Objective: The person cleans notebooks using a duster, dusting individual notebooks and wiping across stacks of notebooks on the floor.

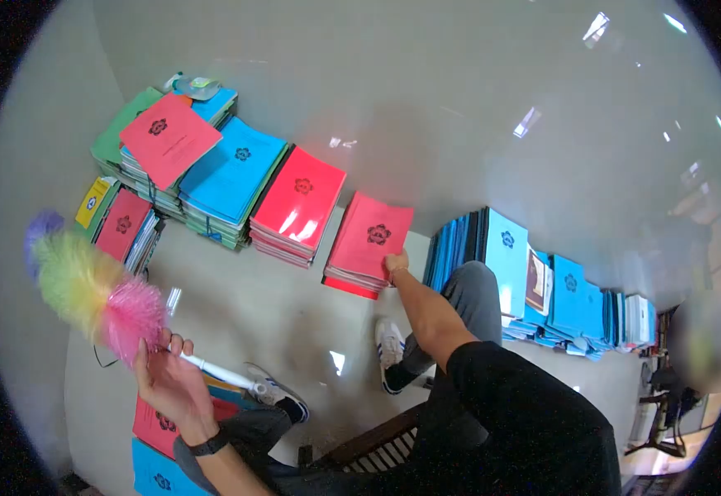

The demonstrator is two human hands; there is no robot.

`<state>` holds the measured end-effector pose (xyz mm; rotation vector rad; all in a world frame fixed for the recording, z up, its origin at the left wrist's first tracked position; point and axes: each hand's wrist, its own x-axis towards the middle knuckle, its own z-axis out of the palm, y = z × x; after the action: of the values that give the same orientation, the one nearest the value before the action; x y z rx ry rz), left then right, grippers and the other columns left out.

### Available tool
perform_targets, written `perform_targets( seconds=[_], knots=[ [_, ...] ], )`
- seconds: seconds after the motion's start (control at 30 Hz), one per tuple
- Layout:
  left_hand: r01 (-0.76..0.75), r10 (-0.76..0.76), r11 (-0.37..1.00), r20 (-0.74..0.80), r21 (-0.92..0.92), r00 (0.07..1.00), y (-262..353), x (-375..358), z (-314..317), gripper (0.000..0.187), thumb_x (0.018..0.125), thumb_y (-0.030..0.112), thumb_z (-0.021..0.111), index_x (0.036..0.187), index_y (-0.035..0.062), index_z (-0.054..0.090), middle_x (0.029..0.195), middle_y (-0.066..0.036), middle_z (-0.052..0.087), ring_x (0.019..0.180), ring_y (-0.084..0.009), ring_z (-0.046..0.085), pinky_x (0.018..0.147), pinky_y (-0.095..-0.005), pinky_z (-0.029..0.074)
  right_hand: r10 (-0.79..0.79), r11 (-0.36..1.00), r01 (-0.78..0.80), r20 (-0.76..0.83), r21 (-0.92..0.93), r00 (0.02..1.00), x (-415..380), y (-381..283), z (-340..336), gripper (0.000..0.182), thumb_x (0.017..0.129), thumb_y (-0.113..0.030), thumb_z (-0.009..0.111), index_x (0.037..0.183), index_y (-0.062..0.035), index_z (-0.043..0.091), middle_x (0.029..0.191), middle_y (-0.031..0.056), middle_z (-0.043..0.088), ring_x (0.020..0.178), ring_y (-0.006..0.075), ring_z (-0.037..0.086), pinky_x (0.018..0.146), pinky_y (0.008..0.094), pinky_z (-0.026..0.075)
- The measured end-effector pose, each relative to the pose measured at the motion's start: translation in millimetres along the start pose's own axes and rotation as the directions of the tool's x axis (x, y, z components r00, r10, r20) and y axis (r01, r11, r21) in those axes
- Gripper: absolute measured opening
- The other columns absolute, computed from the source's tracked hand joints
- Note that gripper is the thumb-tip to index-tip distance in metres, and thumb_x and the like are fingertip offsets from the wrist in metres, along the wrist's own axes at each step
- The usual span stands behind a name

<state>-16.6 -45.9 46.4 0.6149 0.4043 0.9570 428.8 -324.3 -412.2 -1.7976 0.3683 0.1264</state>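
A rainbow-coloured duster (83,281) with a white handle is held in my left hand (174,384), at the lower left. Its fingers close round the handle just below the pink fibres. My right hand (396,264) reaches forward to the right edge of a stack of pink-red booklets (368,236) on the floor. The fingers curl at that edge, partly hidden by the stack. Left of this stack is another pile of red booklets (302,194) with a glossy cover, and beyond that a tall pile of blue booklets (232,169).
A spray bottle (197,87) lies on the piles at the far left. Blue folders (505,252) line the wall to the right. More booklets (158,475) lie beside my left leg. I sit on a slatted wooden seat (381,442). A person (681,393) is at the right edge.
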Motion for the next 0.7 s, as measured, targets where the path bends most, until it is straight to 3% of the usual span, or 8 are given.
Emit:
perform_targets(
  seconds=[0.07, 0.1, 0.2, 0.27, 0.37, 0.7],
  knots=[
    [0.007, -0.005, 0.998, -0.028, 0.063, 1.000, -2, -1, 2, 0.021, 0.096, 0.025, 0.052, 0.105, 0.0056, 0.054, 0.090, -0.006, 0.049, 0.079, -0.0161, 0.043, 0.073, -0.0314, 0.035, -0.195, 0.981, 0.195, 0.016, -0.007, 0.981, 41, 47, 9, 0.025, 0.082, -0.005, 0.056, 0.106, -0.0016, 0.063, 0.076, 0.0085, 0.066, 0.062, 0.0204, 0.063, 0.053, 0.0363, 0.050],
    [0.016, -0.014, 0.997, -0.036, 0.071, 0.999, -3, -1, 3, 0.021, 0.096, 0.025, 0.052, 0.105, 0.0056, 0.054, 0.090, -0.006, 0.049, 0.079, -0.0161, 0.043, 0.073, -0.0314, 0.035, -0.182, 0.983, 0.183, 0.016, -0.014, 0.983, 44, 47, 9, 0.025, 0.082, -0.005, 0.056, 0.106, -0.0016, 0.063, 0.076, 0.0085, 0.066, 0.062, 0.0204, 0.063, 0.053, 0.0363, 0.050],
    [0.009, -0.006, 0.995, -0.026, 0.096, 1.000, -5, -2, 0, 0.023, 0.096, 0.025, 0.051, 0.105, 0.0044, 0.054, 0.092, -0.007, 0.050, 0.081, -0.0172, 0.043, 0.074, -0.0321, 0.036, -0.137, 0.990, 0.138, 0.048, -0.019, 0.989, 23, 28, 4, 0.030, 0.083, -0.007, 0.059, 0.111, 0.0004, 0.061, 0.080, 0.0092, 0.067, 0.069, 0.0195, 0.065, 0.059, 0.0359, 0.052],
    [0.000, 0.001, 0.995, -0.006, 0.102, 1.000, -7, -2, -1, 0.024, 0.096, 0.026, 0.051, 0.104, 0.0035, 0.053, 0.093, -0.007, 0.049, 0.082, -0.0181, 0.042, 0.074, -0.0324, 0.036, -0.102, 0.992, 0.093, 0.122, 0.082, 0.987, 5, 8, -3, 0.039, 0.079, -0.006, 0.064, 0.117, 0.0017, 0.057, 0.107, 0.0153, 0.071, 0.098, 0.0277, 0.068, 0.091, 0.0374, 0.051],
    [0.007, -0.008, 0.993, 0.006, 0.114, 1.000, -9, -3, -1, 0.026, 0.096, 0.027, 0.051, 0.105, 0.0025, 0.053, 0.094, -0.008, 0.049, 0.084, -0.0187, 0.042, 0.075, -0.0323, 0.036, -0.128, 0.989, 0.135, 0.103, -0.066, 0.986, -24, -19, -12, 0.044, 0.080, -0.002, 0.065, 0.122, 0.0008, 0.054, 0.112, 0.0151, 0.069, 0.101, 0.0273, 0.067, 0.093, 0.0378, 0.051],
    [0.021, -0.020, 0.993, -0.014, 0.113, 1.000, -8, -5, 5, 0.029, 0.096, 0.026, 0.051, 0.110, 0.0007, 0.052, 0.095, -0.009, 0.049, 0.085, -0.0191, 0.044, 0.076, -0.0324, 0.037, -0.099, 0.985, 0.115, 0.130, -0.127, 0.987, -10, 5, -13, 0.042, 0.081, -0.010, 0.072, 0.121, -0.0004, 0.061, 0.109, 0.0144, 0.071, 0.100, 0.0266, 0.068, 0.091, 0.0366, 0.052]
  ],
)
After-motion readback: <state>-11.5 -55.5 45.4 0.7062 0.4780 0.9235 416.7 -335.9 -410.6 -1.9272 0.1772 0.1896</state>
